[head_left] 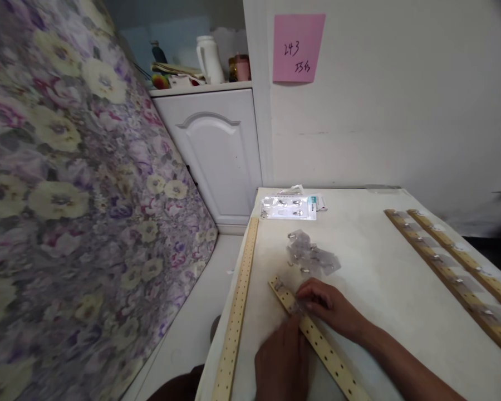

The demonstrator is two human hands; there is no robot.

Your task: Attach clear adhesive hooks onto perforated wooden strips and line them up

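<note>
A perforated wooden strip (320, 344) lies slantwise on the table in front of me. Near its far end sits a clear plastic piece with a small metal hook (279, 285). My right hand (332, 307) reaches in from the right, its fingers curled and pinching another clear adhesive hook (296, 307) against the strip. From below, my left hand (280, 362) touches the strip's left edge by that hook; it is slightly blurred, fingers pressed together, and what they grip is hidden. Just beyond the strip is a loose pile of clear adhesive hooks (311, 254).
Another perforated strip (236, 312) runs along the table's left edge. Two strips carrying hooks, one nearer (446, 273) and one farther (463, 253), lie at the right. A hook package (289, 207) rests at the back. A floral curtain (79, 195) hangs left.
</note>
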